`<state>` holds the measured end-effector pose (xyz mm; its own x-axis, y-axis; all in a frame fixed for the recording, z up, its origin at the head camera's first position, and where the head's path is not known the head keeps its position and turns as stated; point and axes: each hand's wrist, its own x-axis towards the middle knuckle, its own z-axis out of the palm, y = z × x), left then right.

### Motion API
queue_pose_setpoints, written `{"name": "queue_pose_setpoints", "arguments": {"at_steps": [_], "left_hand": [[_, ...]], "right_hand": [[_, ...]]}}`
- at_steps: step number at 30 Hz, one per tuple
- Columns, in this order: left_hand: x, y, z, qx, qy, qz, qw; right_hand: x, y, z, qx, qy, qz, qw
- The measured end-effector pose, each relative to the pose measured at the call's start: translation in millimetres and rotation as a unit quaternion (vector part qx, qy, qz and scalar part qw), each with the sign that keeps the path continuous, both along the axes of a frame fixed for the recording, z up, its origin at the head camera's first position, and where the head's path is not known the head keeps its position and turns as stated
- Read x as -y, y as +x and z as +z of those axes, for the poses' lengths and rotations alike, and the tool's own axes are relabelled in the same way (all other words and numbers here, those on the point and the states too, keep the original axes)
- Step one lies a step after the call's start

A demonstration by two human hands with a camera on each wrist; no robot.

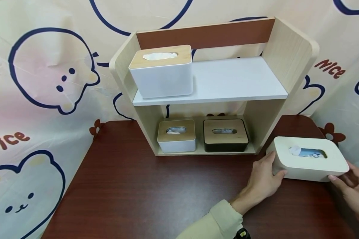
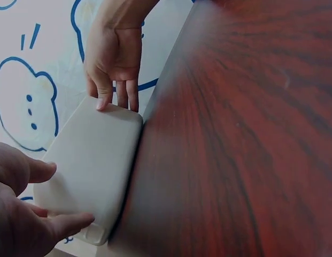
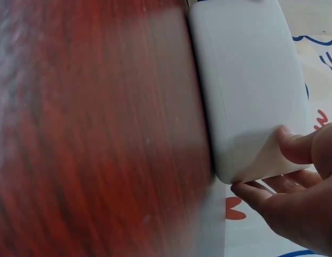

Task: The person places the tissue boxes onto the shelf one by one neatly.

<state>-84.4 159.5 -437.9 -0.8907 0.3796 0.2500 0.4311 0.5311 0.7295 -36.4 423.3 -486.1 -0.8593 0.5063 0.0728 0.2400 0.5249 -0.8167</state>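
A white tissue box [image 1: 312,156] with an oval slot and a blue pack showing inside is held at the table's right side. My left hand [image 1: 264,177] grips its left end, thumb on the front face and fingers round the corner. At the opposite end my right hand [image 1: 353,189] holds the right corner, thumb on the front. In the right wrist view, the right thumb presses the box's face [image 3: 256,85] while the other fingers lie along its end. Both hands also appear in the left wrist view, at either end of the box [image 2: 96,155].
A two-tier shelf [image 1: 209,99] stands at the back of the dark wood table [image 1: 137,192]. On its upper tier sits a large wood-lidded tissue box [image 1: 164,79]. Below are a small white tissue box [image 1: 177,146] and a black tissue box [image 1: 225,146]. A printed curtain [image 1: 48,132] hangs behind.
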Motion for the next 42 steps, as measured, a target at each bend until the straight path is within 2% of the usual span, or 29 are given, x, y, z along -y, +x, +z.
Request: {"name": "queue_pose_setpoints", "arguments": {"at_steps": [10,14,21,27,31,38,42], "left_hand": [[-1,-4.7,-3.2,-0.025,0.018,0.007,0.9995],[-1,-4.3,-3.7,-0.026,0.023,0.0,0.9994],[1,-1.6,-1.8,-0.025,0.028,-0.004,0.9993],[4,1.6,2.7,0.005,0.043,-0.017,0.9989],[8,4.5,7.6,0.022,0.047,-0.023,0.9984],[19,10.8,19.5,0.01,0.035,-0.023,0.9991],[27,15.0,27.1,0.014,0.044,-0.022,0.9987]], "right_hand": [[1,3.4,-3.9,0.005,-0.001,0.007,1.0],[2,5.6,-2.3,-0.011,-0.003,0.013,1.0],[6,16.3,1.5,-0.059,0.036,0.031,0.997],[6,25.7,10.3,-0.098,0.035,0.059,0.993],[8,32.4,14.0,-0.118,0.054,0.073,0.989],[20,42.0,21.9,-0.129,0.066,0.058,0.988],[25,46.1,27.6,-0.133,0.063,0.053,0.988]]}}
